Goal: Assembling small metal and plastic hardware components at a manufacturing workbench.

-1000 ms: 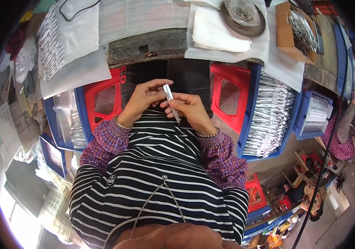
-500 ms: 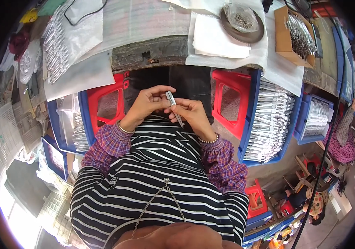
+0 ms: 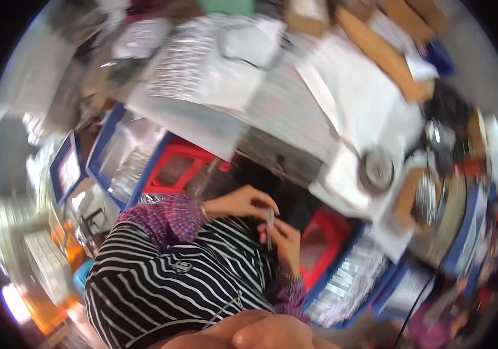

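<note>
A slim silver metal tool (image 3: 270, 230) stands roughly upright between my hands, in front of my striped top; blur hides its exact kind. My right hand (image 3: 286, 243) is closed on its middle, pinching it between thumb and fingers. My left hand (image 3: 238, 203) reaches over from the left, its thumb and forefinger bent round the tool's upper end. Similar silver pieces fill a blue crate (image 3: 371, 291) to the right. More of them lie in rows (image 3: 180, 64) on the sheeted bench at the far left.
The workbench (image 3: 286, 152) edge lies just beyond my hands. Red stools (image 3: 174, 166) and blue crates flank me; the left crate (image 3: 100, 157) holds bagged silver parts. A round dark dish (image 3: 376, 170) and a cardboard box (image 3: 415, 198) of metal pieces sit on the right of the bench.
My view has swung to the left, so bench and crates appear turned and smeared. The tool stays between my hands, now more upright, and my left fingers are at its top end.
</note>
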